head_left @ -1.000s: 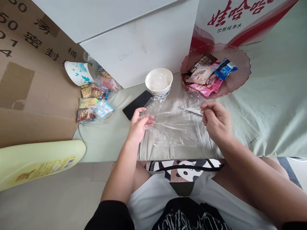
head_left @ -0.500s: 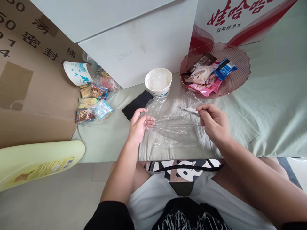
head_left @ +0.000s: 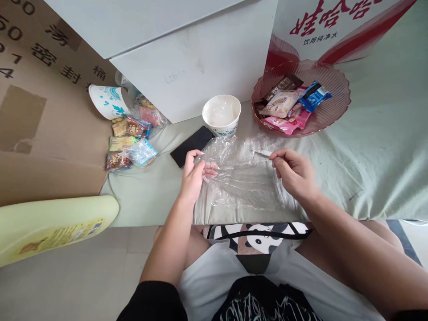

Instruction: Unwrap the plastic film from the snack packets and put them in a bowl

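A crinkled sheet of clear plastic film (head_left: 240, 183) lies spread over the green cloth in front of me. My left hand (head_left: 195, 176) pinches its left edge, thumb and curled fingers closed on it. Between the thumb and fingers of my right hand (head_left: 294, 171) is a slim white pointed tool (head_left: 264, 152), its thin tip pointing left and lying over the film. Whether the tip touches or pierces the film, I cannot tell. Just beyond the film stands a white paper bowl (head_left: 221, 113) with blue print and some clear plastic inside.
A black phone (head_left: 192, 145) lies left of the paper bowl. At the right, a pink ribbed bowl (head_left: 337, 98) holds wrapped snacks. More snack packets (head_left: 122, 143) and a tipped paper bowl (head_left: 109, 102) sit at the left. White boxes (head_left: 187, 67) and a cardboard box (head_left: 50, 111) border the space.
My right hand has shifted slightly left with the white tool, and the film around it has sagged a little flatter. My left hand keeps its hold at nearly the same place.
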A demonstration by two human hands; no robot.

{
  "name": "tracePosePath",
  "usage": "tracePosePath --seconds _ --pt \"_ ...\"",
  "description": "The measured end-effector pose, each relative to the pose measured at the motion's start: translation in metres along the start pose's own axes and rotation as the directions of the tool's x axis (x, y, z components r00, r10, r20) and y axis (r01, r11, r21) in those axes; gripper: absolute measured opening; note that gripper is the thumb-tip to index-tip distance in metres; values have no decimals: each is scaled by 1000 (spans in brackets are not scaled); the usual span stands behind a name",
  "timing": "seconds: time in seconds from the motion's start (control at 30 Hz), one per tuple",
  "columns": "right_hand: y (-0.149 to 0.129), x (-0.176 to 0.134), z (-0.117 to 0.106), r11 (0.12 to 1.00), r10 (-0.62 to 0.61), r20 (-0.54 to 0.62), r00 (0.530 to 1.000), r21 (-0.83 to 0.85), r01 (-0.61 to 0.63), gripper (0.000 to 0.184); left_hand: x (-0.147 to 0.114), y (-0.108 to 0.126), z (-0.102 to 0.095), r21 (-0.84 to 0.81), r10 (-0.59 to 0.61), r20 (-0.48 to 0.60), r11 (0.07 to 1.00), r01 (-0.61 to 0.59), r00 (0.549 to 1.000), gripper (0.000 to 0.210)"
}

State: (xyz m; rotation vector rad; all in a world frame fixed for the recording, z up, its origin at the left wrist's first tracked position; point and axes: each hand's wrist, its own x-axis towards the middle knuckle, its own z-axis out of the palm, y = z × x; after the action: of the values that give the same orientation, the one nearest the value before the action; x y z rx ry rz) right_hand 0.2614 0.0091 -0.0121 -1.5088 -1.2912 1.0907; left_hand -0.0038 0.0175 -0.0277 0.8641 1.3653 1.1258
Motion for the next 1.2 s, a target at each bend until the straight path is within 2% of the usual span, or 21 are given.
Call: tracePosePath --seconds 0.17,0.33,0.87,1.1,1.2 --pt "2 0 0 999 -15 31 999 -45 17 16 2 -5 -1 6 36 -31 999 -36 999 34" --pt "1 -1 0 995 -45 52 998 -86 50 18 2 -5 0 40 37 -9 999 -37 999 30" --pt "3 -1 3 944 -237 152 960 -197 264 20 1 -4 1 115 21 36 993 -25 999 25" --pt "3 -1 2 943 -234 161 959 -205 264 19 1 -4 2 128 17 40 992 -22 999 25" --pt "5 -1 2 948 -222 160 962 -194 251 18 -1 0 4 72 14 25 997 -16 1000 31"
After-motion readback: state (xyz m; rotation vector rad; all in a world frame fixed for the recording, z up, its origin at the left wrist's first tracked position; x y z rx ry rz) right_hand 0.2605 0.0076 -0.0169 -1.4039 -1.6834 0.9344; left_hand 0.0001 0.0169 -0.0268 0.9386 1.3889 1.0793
